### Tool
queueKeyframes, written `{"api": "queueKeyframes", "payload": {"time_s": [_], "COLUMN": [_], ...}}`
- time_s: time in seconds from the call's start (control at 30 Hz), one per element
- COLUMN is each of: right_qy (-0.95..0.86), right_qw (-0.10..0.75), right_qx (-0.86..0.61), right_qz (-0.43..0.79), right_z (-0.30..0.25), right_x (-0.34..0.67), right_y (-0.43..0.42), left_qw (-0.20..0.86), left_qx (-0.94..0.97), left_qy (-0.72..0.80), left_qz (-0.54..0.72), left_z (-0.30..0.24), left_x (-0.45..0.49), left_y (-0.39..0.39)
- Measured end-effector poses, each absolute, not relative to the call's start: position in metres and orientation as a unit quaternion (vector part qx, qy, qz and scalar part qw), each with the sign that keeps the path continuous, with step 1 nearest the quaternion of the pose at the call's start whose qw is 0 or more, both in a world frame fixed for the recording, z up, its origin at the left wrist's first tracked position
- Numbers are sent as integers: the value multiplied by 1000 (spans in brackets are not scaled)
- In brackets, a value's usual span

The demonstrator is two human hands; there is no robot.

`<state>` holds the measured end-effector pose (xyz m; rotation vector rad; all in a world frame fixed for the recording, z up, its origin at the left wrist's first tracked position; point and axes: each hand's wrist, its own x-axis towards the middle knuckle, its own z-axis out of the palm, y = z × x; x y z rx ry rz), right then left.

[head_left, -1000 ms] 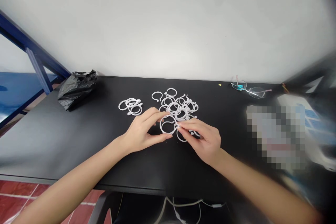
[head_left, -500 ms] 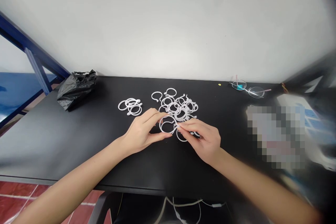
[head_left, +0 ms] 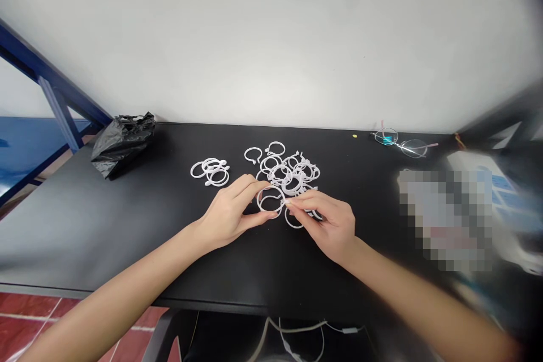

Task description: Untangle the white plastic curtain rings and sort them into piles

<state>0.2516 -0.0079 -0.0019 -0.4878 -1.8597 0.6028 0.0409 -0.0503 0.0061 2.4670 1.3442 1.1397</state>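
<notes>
Black table [head_left: 106,226], two bare hands at centre, white ring [head_left: 258,202] held between them above the front of the ring pile.
Pale wall [head_left: 271,39] behind the table; blurred white object [head_left: 509,220] at far right. Left hand [head_left: 231,209]: part open, thumb and fingers spread across the ring, gripping opposite edges. Right hand [head_left: 328,220]: thumb and fingertips pinched together on the ring's right side; exact contact too small to read. Can't tell if it's one ring or two overlapped. Black plastic bag [head_left: 123,144] crumpled, back left. Ring pile [head_left: 292,174] tangled, just beyond the hands, partly hidden by the right. Glasses [head_left: 401,144] back right, lenses up. Small ring cluster [head_left: 216,168] left of pile, apart from it. Yellow bit [head_left: 355,136] near back edge.
</notes>
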Motion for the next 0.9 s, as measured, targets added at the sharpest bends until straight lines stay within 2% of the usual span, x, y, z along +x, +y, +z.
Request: {"api": "queueKeyframes", "payload": {"time_s": [0.9], "right_qy": [-796], "right_qw": [521], "right_qx": [-192], "right_qz": [239], "right_z": [-3], "right_x": [251], "right_y": [-9], "left_qw": [-22], "left_qx": [846], "left_qy": [416], "left_qz": [332], "left_z": [10], "left_x": [34], "left_y": [-46]}}
